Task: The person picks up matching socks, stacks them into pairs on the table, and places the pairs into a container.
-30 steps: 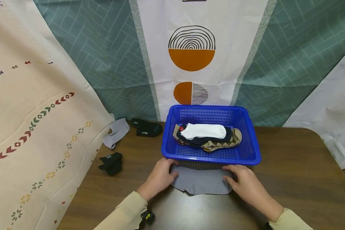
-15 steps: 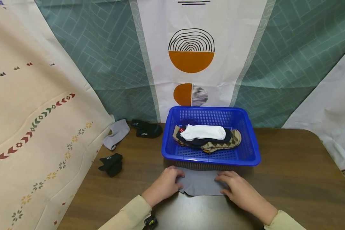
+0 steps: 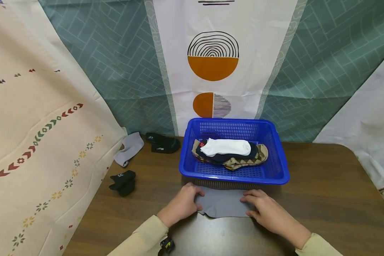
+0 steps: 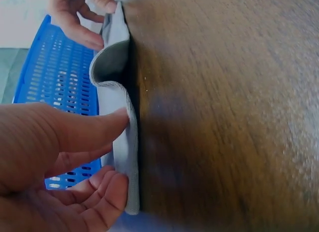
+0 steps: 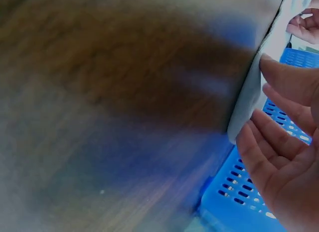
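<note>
A grey sock (image 3: 222,202) lies stretched out sideways on the table, just in front of the blue basket. My left hand (image 3: 185,203) rests on its left end. In the left wrist view, the thumb (image 4: 112,126) touches the sock's near edge and the bent fingers lie at its end; a raised ripple (image 4: 112,62) stands further along. On the right end, my right hand (image 3: 263,209) touches the cloth with thumb (image 5: 279,72) and loosely bent fingertips spread apart. Both sock ends are partly hidden beneath the hands.
The blue basket (image 3: 234,179) holds a white sock (image 3: 228,147) on top of navy and patterned brown socks (image 3: 259,156). Left of it lie a light grey sock (image 3: 129,147), black socks (image 3: 164,144) and another black pair (image 3: 124,183). Patterned curtains hang behind and at the sides.
Both hands have moved inward from the grey sock's outer ends, so they now cover more of it. Over the last half second they have hardly moved. The basket and other socks stay put.
</note>
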`<state>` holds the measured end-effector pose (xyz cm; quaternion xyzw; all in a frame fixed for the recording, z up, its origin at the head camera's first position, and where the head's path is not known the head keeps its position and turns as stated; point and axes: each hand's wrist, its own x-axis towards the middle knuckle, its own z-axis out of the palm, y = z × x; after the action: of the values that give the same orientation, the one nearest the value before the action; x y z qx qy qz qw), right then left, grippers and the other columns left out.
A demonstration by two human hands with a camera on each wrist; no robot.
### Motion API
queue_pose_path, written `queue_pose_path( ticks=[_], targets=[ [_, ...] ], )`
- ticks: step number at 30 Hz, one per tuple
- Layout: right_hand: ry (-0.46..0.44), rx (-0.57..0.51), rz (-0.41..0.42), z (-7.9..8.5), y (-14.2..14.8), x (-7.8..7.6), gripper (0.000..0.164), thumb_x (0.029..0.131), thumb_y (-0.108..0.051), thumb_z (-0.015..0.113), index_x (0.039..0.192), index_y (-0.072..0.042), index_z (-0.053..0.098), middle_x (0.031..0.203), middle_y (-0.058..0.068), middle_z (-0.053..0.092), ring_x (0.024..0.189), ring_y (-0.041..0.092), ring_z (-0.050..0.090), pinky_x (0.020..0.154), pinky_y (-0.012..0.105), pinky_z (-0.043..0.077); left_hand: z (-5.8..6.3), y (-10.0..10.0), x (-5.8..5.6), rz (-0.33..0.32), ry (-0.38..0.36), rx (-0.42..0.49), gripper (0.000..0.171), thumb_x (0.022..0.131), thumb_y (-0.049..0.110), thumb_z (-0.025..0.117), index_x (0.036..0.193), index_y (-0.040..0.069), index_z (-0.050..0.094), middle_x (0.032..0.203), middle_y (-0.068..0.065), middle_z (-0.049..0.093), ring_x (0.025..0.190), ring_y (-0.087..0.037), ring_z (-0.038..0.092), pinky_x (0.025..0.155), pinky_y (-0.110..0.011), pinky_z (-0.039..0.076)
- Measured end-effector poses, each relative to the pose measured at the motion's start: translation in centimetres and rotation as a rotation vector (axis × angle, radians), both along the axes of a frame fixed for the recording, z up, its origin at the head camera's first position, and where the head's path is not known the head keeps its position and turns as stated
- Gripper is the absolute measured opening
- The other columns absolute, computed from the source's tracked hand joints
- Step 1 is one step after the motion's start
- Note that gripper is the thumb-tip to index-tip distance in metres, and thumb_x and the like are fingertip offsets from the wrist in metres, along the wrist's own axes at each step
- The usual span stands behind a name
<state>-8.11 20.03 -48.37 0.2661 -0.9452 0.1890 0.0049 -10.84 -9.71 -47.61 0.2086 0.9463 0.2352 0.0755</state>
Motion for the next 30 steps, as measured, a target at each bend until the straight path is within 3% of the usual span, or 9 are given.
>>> queue_pose_path(
  ticks=[6, 12, 14, 18, 23, 26, 30],
  targets=[
    [0.087, -0.013, -0.105, 1.4, 0.0, 0.2, 0.026, 0.076, -0.030, 0.077, 0.100, -0.023, 0.069, 0.106, -0.009, 0.064, 0.100, 0.010, 0.058, 0.083, 0.034, 0.051, 1.6, -1.1, -0.8, 0.013, -0.098, 0.022, 0.029, 0.074, 0.025, 0.078, 0.099, 0.013, 0.069, 0.096, -0.002, 0.063, 0.086, -0.013, 0.056, 0.076, -0.030, 0.048],
    [0.151, 0.014, -0.207, 2.5, 1.1, 0.3, 0.025, 0.074, -0.030, 0.077, 0.096, -0.020, 0.071, 0.097, -0.006, 0.067, 0.091, 0.017, 0.062, 0.076, 0.041, 0.051, 4.0, -4.1, -2.3, 0.110, -0.180, 0.014, 0.029, 0.083, 0.026, 0.071, 0.106, 0.010, 0.067, 0.104, -0.007, 0.067, 0.094, -0.020, 0.063, 0.082, -0.041, 0.052],
    [0.151, 0.030, -0.239, 2.8, 1.6, 0.4, 0.026, 0.074, -0.030, 0.077, 0.096, -0.019, 0.070, 0.096, -0.004, 0.068, 0.091, 0.020, 0.062, 0.076, 0.044, 0.051, 4.6, -5.2, -2.9, 0.154, -0.169, -0.011, 0.030, 0.083, 0.027, 0.071, 0.107, 0.010, 0.067, 0.104, -0.007, 0.067, 0.093, -0.020, 0.063, 0.081, -0.042, 0.053],
    [0.148, 0.053, -0.300, 3.1, 2.3, 0.7, 0.028, 0.073, -0.031, 0.078, 0.096, -0.017, 0.070, 0.096, 0.001, 0.069, 0.093, 0.027, 0.062, 0.077, 0.051, 0.049, 5.6, -7.6, -4.5, 0.236, -0.090, -0.008, 0.033, 0.083, 0.028, 0.070, 0.111, 0.012, 0.065, 0.110, -0.008, 0.066, 0.098, -0.023, 0.062, 0.081, -0.043, 0.052],
    [0.149, 0.050, -0.320, 3.2, 2.4, 0.9, 0.027, 0.073, -0.030, 0.078, 0.095, -0.017, 0.070, 0.097, 0.002, 0.069, 0.094, 0.028, 0.062, 0.074, 0.052, 0.048, 6.0, -11.4, -7.6, 0.358, 0.103, 0.008, 0.043, 0.085, 0.029, 0.068, 0.122, 0.010, 0.057, 0.123, -0.014, 0.057, 0.111, -0.031, 0.055, 0.088, -0.050, 0.046],
    [0.152, 0.040, -0.316, 3.4, 2.1, 1.1, 0.027, 0.072, -0.030, 0.078, 0.094, -0.017, 0.070, 0.096, 0.001, 0.069, 0.094, 0.026, 0.063, 0.073, 0.051, 0.049, 5.7, -13.8, -9.6, 0.439, 0.189, 0.015, 0.052, 0.085, 0.027, 0.067, 0.128, 0.004, 0.050, 0.128, -0.021, 0.050, 0.117, -0.039, 0.048, 0.093, -0.054, 0.041],
    [0.158, 0.031, -0.311, 3.7, 1.5, 1.3, 0.026, 0.073, -0.030, 0.078, 0.094, -0.018, 0.070, 0.096, -0.001, 0.069, 0.094, 0.024, 0.063, 0.074, 0.050, 0.049, 4.4, -16.8, -11.6, 0.525, 0.238, -0.035, 0.063, 0.084, 0.028, 0.067, 0.134, 0.000, 0.042, 0.134, -0.029, 0.039, 0.122, -0.050, 0.036, 0.097, -0.062, 0.032]
  ],
)
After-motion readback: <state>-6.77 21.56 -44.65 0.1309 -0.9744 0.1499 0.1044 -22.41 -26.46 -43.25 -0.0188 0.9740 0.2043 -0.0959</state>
